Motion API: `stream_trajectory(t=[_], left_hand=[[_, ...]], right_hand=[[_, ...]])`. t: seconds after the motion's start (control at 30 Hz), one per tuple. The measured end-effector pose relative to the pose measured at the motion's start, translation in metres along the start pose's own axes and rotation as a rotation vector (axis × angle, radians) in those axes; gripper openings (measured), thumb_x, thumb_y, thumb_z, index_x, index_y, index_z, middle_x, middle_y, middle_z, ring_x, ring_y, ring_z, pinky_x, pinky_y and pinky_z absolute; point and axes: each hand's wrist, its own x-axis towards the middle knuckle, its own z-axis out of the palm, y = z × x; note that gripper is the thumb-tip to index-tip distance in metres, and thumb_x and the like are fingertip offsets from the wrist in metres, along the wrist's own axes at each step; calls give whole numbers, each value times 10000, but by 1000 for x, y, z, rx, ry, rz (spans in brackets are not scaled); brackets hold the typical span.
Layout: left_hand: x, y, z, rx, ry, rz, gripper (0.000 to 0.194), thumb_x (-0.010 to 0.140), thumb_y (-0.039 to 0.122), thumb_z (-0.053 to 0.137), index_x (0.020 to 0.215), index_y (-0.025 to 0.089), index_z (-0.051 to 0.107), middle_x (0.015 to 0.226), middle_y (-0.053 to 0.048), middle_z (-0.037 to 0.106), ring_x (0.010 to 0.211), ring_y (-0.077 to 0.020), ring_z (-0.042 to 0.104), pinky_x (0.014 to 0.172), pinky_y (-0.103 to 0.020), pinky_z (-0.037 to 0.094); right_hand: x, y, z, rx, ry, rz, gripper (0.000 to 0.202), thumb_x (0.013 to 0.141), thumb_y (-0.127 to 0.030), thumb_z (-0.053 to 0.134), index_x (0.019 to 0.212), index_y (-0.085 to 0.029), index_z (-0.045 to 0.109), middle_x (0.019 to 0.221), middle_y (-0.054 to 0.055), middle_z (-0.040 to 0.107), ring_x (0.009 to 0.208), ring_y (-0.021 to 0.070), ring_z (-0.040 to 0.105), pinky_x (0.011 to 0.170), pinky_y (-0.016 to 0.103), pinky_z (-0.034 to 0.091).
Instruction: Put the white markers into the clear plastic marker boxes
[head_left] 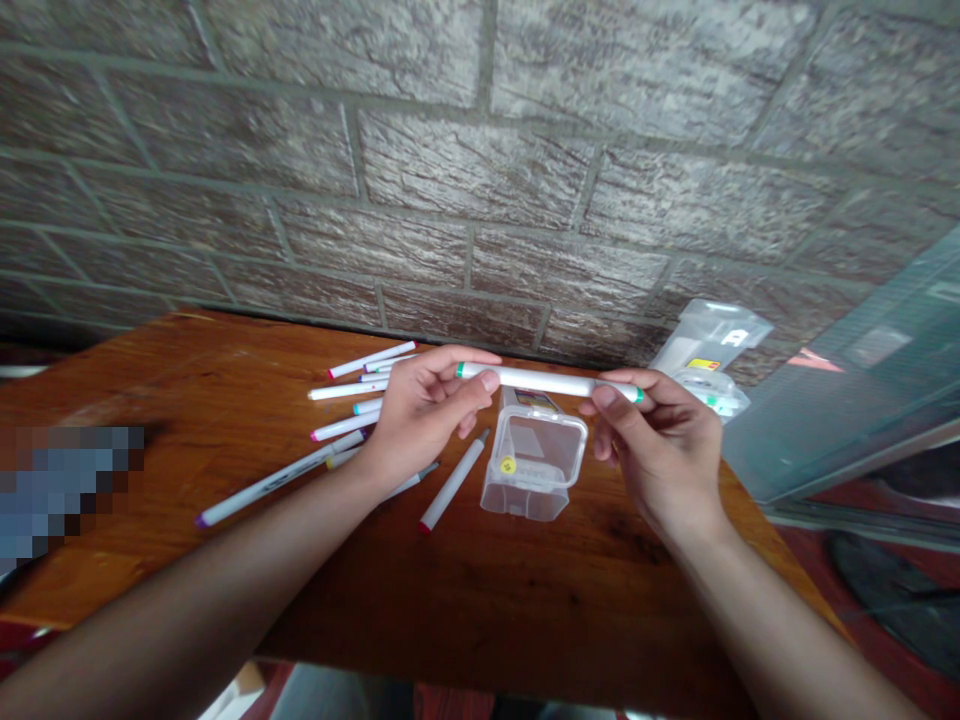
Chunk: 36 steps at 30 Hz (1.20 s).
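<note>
A white marker with green ends (547,381) is held level above the table between both hands. My left hand (424,405) pinches its left end between thumb and fingers. Its right end is gripped by the thumb and fingers of my right hand (660,430). Below the marker stands a clear plastic case (536,465) with a yellow piece inside at its lower left. Several loose markers lie around and partly behind my left hand, among them a long purple-tipped marker (274,482) and a red-ended marker (455,482) beside the case.
The wooden table (202,400) meets a stone-block wall (465,180) at the back. Another clear plastic container (709,345) with a yellow-red label stands at the right rear edge. A glass panel (847,390) rises beyond the right edge. A pixelated patch covers something at far left.
</note>
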Motion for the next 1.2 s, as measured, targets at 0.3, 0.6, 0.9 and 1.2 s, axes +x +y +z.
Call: stream_trajectory(t=[0.3, 0.6, 0.9, 1.2], left_hand=[[1, -2, -1, -97, -10, 5, 174, 916, 290, 798, 1047, 177, 799, 696, 2, 714, 439, -59, 533, 414, -187, 434], [2, -2, -2, -148, -24, 0, 167, 955, 289, 751, 1081, 186, 790, 734, -2, 718, 450, -67, 546, 404, -190, 441], [2, -3, -2, -200, -38, -20, 193, 963, 299, 728, 1097, 179, 797, 747, -17, 722, 464, -81, 559, 409, -201, 442], [2, -3, -2, -218, -16, -43, 220, 956, 321, 726, 1094, 166, 797, 733, -26, 728, 454, -88, 557, 403, -209, 439]], right_hand=[[0, 0, -2, 67, -11, 24, 191, 872, -349, 866, 1007, -224, 813, 796, 21, 822, 396, 83, 581, 349, 193, 417], [1, -1, -1, 91, 4, 46, 186, 879, -364, 852, 995, -220, 833, 804, 34, 827, 393, 85, 575, 348, 197, 422], [2, -4, 2, 119, 18, 69, 215, 879, -375, 830, 1001, -198, 841, 805, 59, 834, 384, 94, 573, 327, 194, 398], [2, -5, 1, 145, 6, 91, 200, 906, -346, 786, 1026, -195, 837, 832, 59, 842, 388, 97, 579, 332, 199, 408]])
